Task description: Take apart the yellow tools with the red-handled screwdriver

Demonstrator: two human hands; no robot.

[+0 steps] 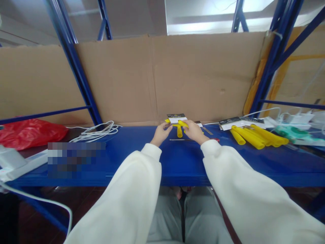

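My right hand (194,131) is closed round the yellow handle (183,124) of a small tool, held just above the table. My left hand (161,133) pinches at the tool's other end, where a dark, thin part shows between the fingers; its kind is too small to make out. Behind the fingers is a black-and-white packaging card (177,118). Another yellow handle (179,131) lies below, pointing towards me. A thin metal rod with a red end (181,140) lies crosswise in front of the hands. A flat metal strip (207,130) is right of my right hand.
Several yellow-handled tools (254,135) with packaging cards (237,122) lie to the right on the blue table (142,162). White cables (101,133), a red plastic bag (33,133) and a power strip (27,165) are left. Cardboard (122,81) stands behind, between blue posts (81,78).
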